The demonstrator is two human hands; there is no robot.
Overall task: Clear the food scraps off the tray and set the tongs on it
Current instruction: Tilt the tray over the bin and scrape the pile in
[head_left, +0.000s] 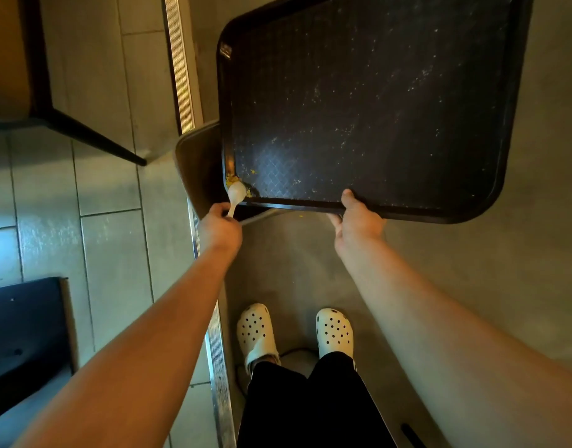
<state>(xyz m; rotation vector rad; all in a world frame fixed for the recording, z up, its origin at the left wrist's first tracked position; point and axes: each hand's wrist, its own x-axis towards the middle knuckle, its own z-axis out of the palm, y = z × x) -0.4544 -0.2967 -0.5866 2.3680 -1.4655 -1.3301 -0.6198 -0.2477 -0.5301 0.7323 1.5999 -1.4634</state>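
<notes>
Between the two hands hangs a dark plastic tray (375,101), its near rim gripped by the right hand (355,221), thumb on top. Just left, the left hand (218,226) pinches a white plastic spoon (236,194), whose bowl rests against yellow food scraps (233,180) in the tray's near-left corner, above a brown bin (197,166).

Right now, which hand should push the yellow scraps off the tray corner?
Left. The left hand grips the spoon, whose bowl sits beside the scraps. The right hand grips the tray edge.
</notes>
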